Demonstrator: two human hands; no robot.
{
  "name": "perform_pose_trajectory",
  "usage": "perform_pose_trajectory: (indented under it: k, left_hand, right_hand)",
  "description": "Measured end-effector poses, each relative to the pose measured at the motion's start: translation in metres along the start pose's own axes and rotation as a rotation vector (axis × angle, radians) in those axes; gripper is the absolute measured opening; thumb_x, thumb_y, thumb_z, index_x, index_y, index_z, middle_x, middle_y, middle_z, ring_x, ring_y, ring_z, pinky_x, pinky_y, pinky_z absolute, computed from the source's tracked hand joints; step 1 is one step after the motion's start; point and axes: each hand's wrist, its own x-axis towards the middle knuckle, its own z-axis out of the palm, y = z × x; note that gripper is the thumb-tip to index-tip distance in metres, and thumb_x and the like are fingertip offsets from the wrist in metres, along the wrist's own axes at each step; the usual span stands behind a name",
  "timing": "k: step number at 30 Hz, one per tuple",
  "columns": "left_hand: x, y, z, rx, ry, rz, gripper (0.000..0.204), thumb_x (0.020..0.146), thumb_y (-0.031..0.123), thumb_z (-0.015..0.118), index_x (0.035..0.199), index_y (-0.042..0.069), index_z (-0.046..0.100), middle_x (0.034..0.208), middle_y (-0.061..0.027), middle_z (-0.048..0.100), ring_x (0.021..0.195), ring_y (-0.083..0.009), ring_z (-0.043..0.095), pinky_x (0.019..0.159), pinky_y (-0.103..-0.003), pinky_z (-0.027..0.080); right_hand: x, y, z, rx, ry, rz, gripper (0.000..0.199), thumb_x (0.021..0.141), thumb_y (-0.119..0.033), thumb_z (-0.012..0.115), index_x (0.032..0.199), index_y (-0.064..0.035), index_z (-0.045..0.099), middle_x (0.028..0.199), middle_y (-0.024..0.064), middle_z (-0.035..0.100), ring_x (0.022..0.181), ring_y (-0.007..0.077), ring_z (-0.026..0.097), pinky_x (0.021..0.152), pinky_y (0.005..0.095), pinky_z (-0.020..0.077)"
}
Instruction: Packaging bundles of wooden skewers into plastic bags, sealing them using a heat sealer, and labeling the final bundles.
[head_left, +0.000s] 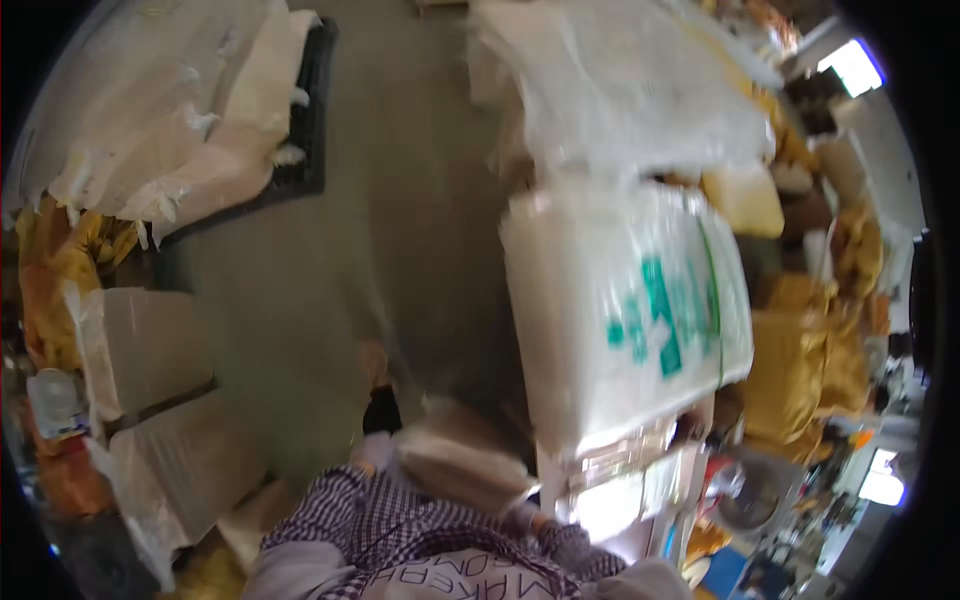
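Note:
My left arm, in a checked sleeve, reaches forward low in the middle of the view. Past a black band or cuff, my left hand [374, 362] is small and smeared by motion, so its fingers cannot be made out. It is over the grey-green floor. Beside it, in front of my body, is a blurred pale bag or packet [465, 450]. My right hand [540, 522] is close to that packet's right end, its fingers mostly hidden; whether it grips the packet I cannot tell. To the right stands a large white plastic-wrapped bundle [570, 310] with green print and a green strap.
Plastic-covered stacks [150, 100] rest on a black pallet [312, 110] at the far left. Another plastic-covered stack [640, 90] stands at the far right. White bundles [150, 350] line the left side. Yellow-brown sacks [790, 370] and a round metal machine part [750, 495] are at right.

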Motion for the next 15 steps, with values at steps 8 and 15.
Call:
perform_pose_trajectory:
  k: [8, 15]
  left_hand:
    - [0.086, -0.02, -0.205, -0.352, -0.122, 0.335, 0.03, 0.082, 0.027, 0.047, 0.08, 0.003, 0.064, 0.076, -0.0179, 0.062, 0.071, -0.0347, 0.057, 0.065, -0.04, 0.045]
    - [0.059, 0.059, -0.495, -0.597, 0.175, 0.646, 0.032, 0.09, 0.025, 0.041, 0.074, 0.004, 0.06, 0.062, -0.0091, 0.055, 0.057, -0.0214, 0.052, 0.055, -0.034, 0.041]
  right_hand:
    - [-0.025, -0.03, -0.251, 1.213, 0.447, 0.445, 0.015, 0.077, -0.009, 0.048, 0.072, 0.0016, 0.057, 0.067, 0.0091, 0.056, 0.059, 0.0205, 0.055, 0.052, 0.0323, 0.0426]
    - [-0.112, -0.15, -0.559, 1.587, 0.842, 0.203, 0.02, 0.083, -0.016, 0.049, 0.064, -0.0099, 0.054, 0.056, 0.0002, 0.046, 0.045, 0.0105, 0.043, 0.042, 0.0232, 0.0358]
